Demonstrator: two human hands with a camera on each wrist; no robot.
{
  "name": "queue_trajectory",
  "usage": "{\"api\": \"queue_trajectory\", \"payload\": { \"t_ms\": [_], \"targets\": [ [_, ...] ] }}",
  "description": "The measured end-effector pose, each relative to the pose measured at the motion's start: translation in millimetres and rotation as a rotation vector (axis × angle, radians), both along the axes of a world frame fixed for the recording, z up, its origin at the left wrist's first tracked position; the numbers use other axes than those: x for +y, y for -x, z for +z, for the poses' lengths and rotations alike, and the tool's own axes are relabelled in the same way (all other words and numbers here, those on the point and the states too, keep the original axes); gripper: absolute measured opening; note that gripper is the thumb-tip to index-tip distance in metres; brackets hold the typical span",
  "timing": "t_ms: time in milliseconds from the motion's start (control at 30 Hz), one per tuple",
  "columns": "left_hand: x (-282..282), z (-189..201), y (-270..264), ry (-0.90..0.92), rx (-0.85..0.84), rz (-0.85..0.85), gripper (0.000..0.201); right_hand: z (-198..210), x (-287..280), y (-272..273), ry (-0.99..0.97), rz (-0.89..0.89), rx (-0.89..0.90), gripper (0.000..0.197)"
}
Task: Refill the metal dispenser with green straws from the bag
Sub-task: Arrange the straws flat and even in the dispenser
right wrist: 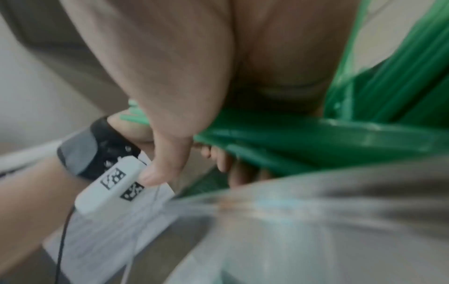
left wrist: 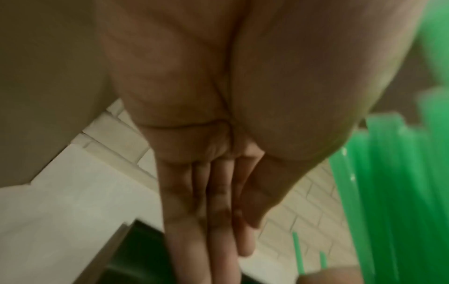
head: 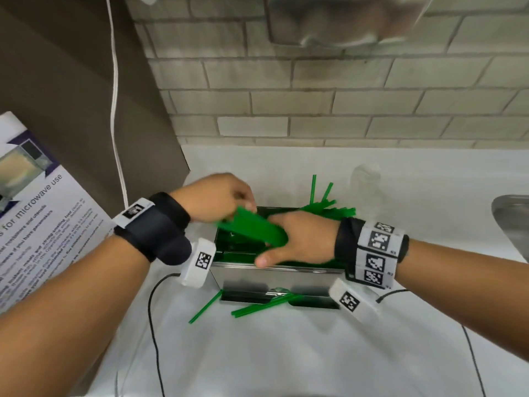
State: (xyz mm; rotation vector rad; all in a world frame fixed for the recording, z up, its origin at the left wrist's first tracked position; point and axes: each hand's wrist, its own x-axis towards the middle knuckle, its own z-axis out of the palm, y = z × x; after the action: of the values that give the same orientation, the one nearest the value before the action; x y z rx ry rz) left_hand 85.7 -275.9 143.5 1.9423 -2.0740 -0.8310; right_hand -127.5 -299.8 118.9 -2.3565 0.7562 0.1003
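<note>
2 hands point(head: 297, 239) over 1 dispenser point(head: 274, 279) (3 loose straws point(head: 257, 306) below).

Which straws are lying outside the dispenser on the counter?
The loose green straws at the metal dispenser's front foot lie flat on the white counter; the others are in the right hand or inside.

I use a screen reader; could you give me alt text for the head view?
A right hand holds a bundle of green straws over an open metal dispenser; the left hand steadies the bundle's end.
</note>
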Motion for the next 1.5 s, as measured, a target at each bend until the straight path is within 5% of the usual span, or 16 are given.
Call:
{"api": "queue_trajectory", "payload": {
  "t_ms": [167, 333, 433, 633, 767, 900, 1033, 1233, 1333, 1500],
  "targets": [
    [-3, -19, 6, -0.158, -0.027, 0.021, 0.016, -23, 3, 16, 0.086, 0.026, 0.204, 0.078],
    [-11, -19, 21, -0.319, -0.231, -0.257, 0.020, -21, -1, 13, 0.084, -0.028, 0.163, 0.055],
    [-16, -19, 29, -0.436, -0.230, -0.283, 0.024, -18, -4, 20, 0.077, 0.008, 0.194, 0.043],
    [-15, -28, 45, -0.536, -0.309, -0.328, 0.034, -19, -2, 37, 0.035, 0.090, 0.212, 0.056],
    [-19, -31, 41, -0.552, -0.235, -0.351, 0.040, -21, 3, 43, 0.041, 0.084, 0.156, 0.042],
    [-23, -14, 23, -0.483, 0.063, -0.182, 0.034, -20, -1, 38, 0.109, 0.045, 0.184, 0.037],
    [-26, 38, 10, -0.216, 0.281, -0.051, 0.022, -26, -10, 28, 0.155, -0.015, 0.196, 0.042],
    [-3, 110, -3, 0.203, 0.354, 0.021, 0.019, -19, -11, 14, 0.005, -0.083, 0.167, 0.041],
    [11, 115, -7, 0.330, 0.516, 0.070, 0.029, -13, -11, 19, -0.186, -0.034, 0.194, 0.054],
    [12, 93, -4, 0.356, 0.677, 0.160, 0.012, -22, -12, 23, 0.017, -0.016, 0.222, 0.053]
  ]
}}
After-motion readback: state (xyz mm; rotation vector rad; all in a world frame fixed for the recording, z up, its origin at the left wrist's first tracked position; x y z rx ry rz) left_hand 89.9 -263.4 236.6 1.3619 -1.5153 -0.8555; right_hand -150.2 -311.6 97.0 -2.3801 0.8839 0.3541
